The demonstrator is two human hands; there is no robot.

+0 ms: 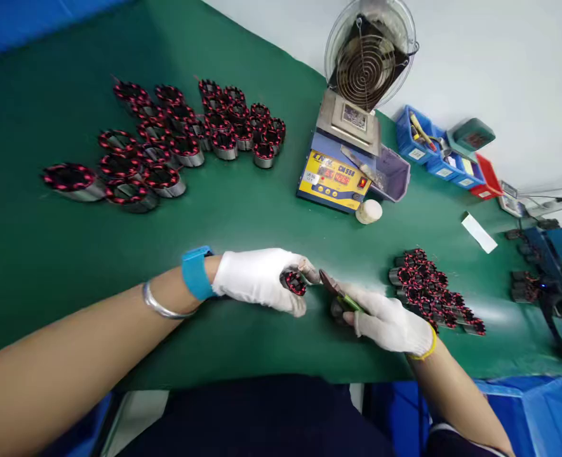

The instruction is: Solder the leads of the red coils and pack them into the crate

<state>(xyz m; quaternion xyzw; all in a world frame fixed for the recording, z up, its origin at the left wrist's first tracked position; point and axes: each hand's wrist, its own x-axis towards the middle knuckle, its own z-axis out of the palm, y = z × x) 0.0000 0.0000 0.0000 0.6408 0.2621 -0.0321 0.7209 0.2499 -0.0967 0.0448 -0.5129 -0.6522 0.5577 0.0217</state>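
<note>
My left hand (264, 279), in a white glove, is closed around a motor stator (293, 281) with red and black windings. Its fingers wrap the stator's side, and the wound end faces right. In my gloved right hand (390, 317) is a pair of cutting pliers (340, 293) with green on the handles. The pliers' jaws point up and left toward the left fingertips, a small gap from the stator. Something dark shows beneath the pliers by the right fingers; I cannot make out what it is.
Rows of larger stators (166, 146) stand at the back left of the green table (261, 222). A cluster of small stators (423, 289) lies right of my right hand. Behind are a yellow-fronted soldering unit (333, 181), a fan (366, 70), a purple bin (392, 172) and blue bins (416, 143).
</note>
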